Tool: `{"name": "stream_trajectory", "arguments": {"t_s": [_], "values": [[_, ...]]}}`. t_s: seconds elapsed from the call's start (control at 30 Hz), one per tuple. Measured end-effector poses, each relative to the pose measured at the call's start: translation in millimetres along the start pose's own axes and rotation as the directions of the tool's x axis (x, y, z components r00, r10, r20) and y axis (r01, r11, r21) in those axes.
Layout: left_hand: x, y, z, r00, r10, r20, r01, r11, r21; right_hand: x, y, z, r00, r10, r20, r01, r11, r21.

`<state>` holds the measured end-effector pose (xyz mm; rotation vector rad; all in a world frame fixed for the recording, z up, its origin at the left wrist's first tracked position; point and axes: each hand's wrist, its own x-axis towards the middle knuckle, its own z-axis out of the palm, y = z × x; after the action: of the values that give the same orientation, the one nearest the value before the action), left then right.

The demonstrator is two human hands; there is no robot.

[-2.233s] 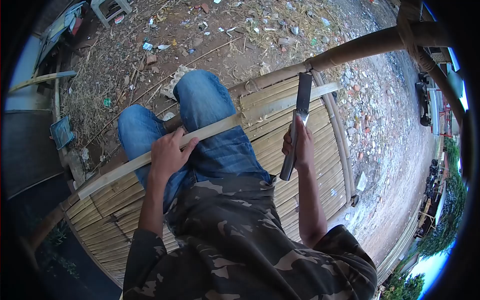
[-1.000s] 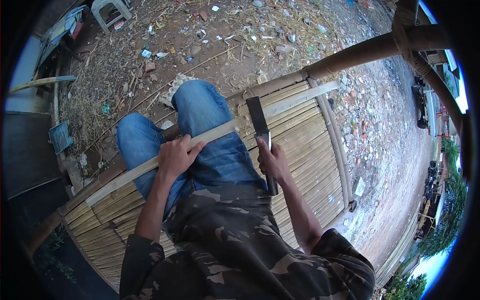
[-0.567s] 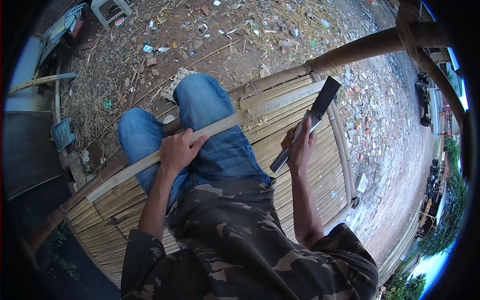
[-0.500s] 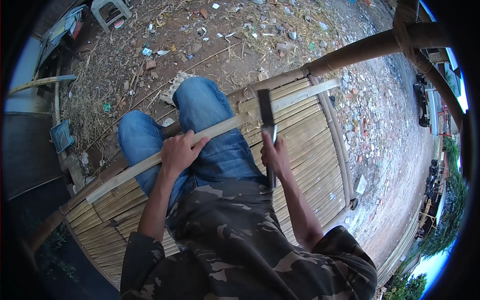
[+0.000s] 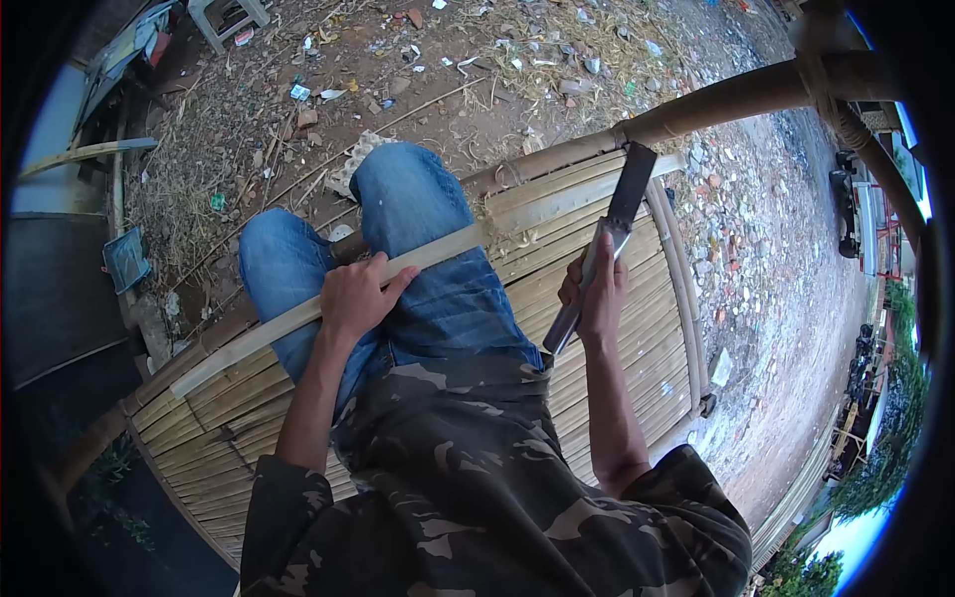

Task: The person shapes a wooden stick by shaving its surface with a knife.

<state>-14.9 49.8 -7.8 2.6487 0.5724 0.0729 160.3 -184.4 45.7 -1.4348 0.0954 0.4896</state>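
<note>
A long pale bamboo strip lies slantwise across my thighs, its right part resting over the slatted bamboo bench. My left hand grips the strip above my lap, with its thumb along the near side. In my right hand is a knife with a broad dark blade and a long shiny handle. The blade points away from me and to the right, above the right end of the strip; whether it touches the strip is unclear. Pale shavings lie beside my right knee.
I sit on the slatted bamboo bench, edged by a thick bamboo pole. Rubble and litter cover the ground ahead. A plastic stool stands at the far left, and a blue container lies below it.
My right hand has swung the knife right and away from my body, tilting the blade rightward. My left hand stays on the bamboo strip, and the view has shifted slightly.
</note>
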Motion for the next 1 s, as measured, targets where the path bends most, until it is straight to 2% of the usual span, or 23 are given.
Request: {"name": "stream_trajectory", "arguments": {"t_s": [0.07, 0.1, 0.13, 0.2, 0.23, 0.27, 0.33, 0.37, 0.4, 0.47, 0.53, 0.57, 0.6, 0.67, 0.7, 0.73, 0.8, 0.83, 0.87, 0.93, 0.97, 1.0], "values": [[0.9, 1.1, 0.6, 1.000, 0.000, -0.007, 0.000, 1.000, 0.001, -2.1, 39.9, -0.4, 0.995, -0.103, -0.015, 0.101, 0.989, -0.107], [1.7, 1.0, -0.3, 1.000, 0.004, -0.023, -0.004, 1.000, -0.001, -10.0, 46.8, 8.7, 0.959, 0.217, 0.182, -0.064, 0.792, -0.607], [-1.6, 1.3, -0.9, 1.000, 0.018, -0.018, -0.018, 1.000, 0.003, -18.3, 47.4, 8.5, 0.913, 0.332, 0.239, -0.132, 0.792, -0.596], [3.0, 1.3, -1.4, 1.000, 0.016, -0.026, -0.016, 1.000, 0.012, -4.6, 33.2, -1.5, 0.920, 0.336, 0.203, -0.194, 0.839, -0.508], [-2.1, 2.2, -0.7, 1.000, 0.004, -0.013, -0.004, 1.000, 0.006, -0.3, 22.9, -4.1, 0.946, 0.281, 0.163, -0.216, 0.920, -0.327], [0.1, 1.4, -0.4, 1.000, 0.010, -0.010, -0.010, 1.000, 0.003, -0.1, 11.3, -3.2, 0.986, 0.110, 0.122, -0.098, 0.990, -0.106], [-0.8, 2.0, 1.6, 1.000, 0.011, 0.005, -0.011, 1.000, -0.004, -3.6, 12.1, 8.3, 0.990, -0.115, -0.084, 0.109, 0.992, -0.071], [1.4, 2.1, 0.9, 1.000, 0.007, -0.005, -0.007, 1.000, -0.007, -0.1, 45.1, -0.6, 0.999, -0.003, 0.047, 0.013, 0.976, -0.216], [2.5, 1.4, 0.6, 1.000, 0.011, -0.022, -0.011, 1.000, -0.008, -15.2, 39.7, 14.5, 0.915, 0.368, 0.164, -0.206, 0.777, -0.595], [0.5, -0.7, 2.1, 1.000, 0.015, -0.006, -0.015, 1.000, 0.006, -15.0, 47.1, 10.8, 0.864, 0.370, 0.341, -0.075, 0.765, -0.640], [-3.5, -0.5, 3.9, 1.000, 0.000, -0.013, 0.000, 1.000, -0.001, -6.2, 32.2, 9.9, 0.940, 0.232, 0.250, -0.147, 0.938, -0.315], [-1.6, -1.7, 3.6, 0.999, 0.008, -0.031, -0.008, 1.000, -0.004, -5.0, 19.5, 11.3, 0.984, 0.089, 0.155, -0.072, 0.991, -0.108], [-3.1, -0.8, 4.3, 1.000, 0.005, -0.024, -0.005, 1.000, -0.007, -2.7, 10.5, 15.3, 0.999, -0.044, 0.007, 0.044, 0.998, -0.044], [0.2, 1.2, 2.4, 0.999, 0.008, -0.035, -0.008, 1.000, -0.013, -4.9, 39.6, 10.9, 0.993, 0.053, 0.105, -0.008, 0.923, -0.386], [1.6, 1.5, 0.5, 0.999, 0.018, -0.046, -0.018, 1.000, -0.013, -10.3, 49.1, 13.5, 0.929, 0.256, 0.269, -0.033, 0.777, -0.629], [-0.8, 0.4, -1.2, 1.000, 0.015, 0.000, -0.015, 1.000, -0.002, -12.5, 51.2, 8.1, 0.930, 0.242, 0.277, -0.017, 0.781, -0.625], [-1.6, 1.8, 1.4, 0.999, -0.024, 0.041, 0.024, 1.000, 0.002, -5.4, 30.9, 0.8, 0.945, 0.280, 0.169, -0.185, 0.884, -0.429], [-2.1, 1.9, 1.8, 1.000, -0.021, 0.018, 0.021, 1.000, -0.011, -2.3, 21.6, -3.1, 0.971, 0.187, 0.148, -0.156, 0.968, -0.196], [0.7, 1.5, 1.4, 1.000, -0.007, -0.018, 0.007, 1.000, -0.020, -1.4, 12.3, -0.5, 0.998, 0.021, 0.060, -0.015, 0.995, -0.101], [-0.2, 0.9, 2.9, 1.000, -0.002, 0.000, 0.002, 1.000, -0.003, -2.9, 34.3, 3.4, 0.989, 0.039, 0.141, 0.010, 0.945, -0.327], [2.7, 1.3, 2.2, 1.000, 0.001, 0.007, -0.001, 1.000, 0.018, -11.2, 45.0, 7.9, 0.919, 0.310, 0.245, -0.040, 0.690, -0.723], [4.8, 0.7, -0.6, 1.000, 0.010, -0.003, -0.010, 1.000, 0.021, -16.5, 52.4, 21.5, 0.922, 0.082, 0.379, 0.268, 0.574, -0.774]]}}
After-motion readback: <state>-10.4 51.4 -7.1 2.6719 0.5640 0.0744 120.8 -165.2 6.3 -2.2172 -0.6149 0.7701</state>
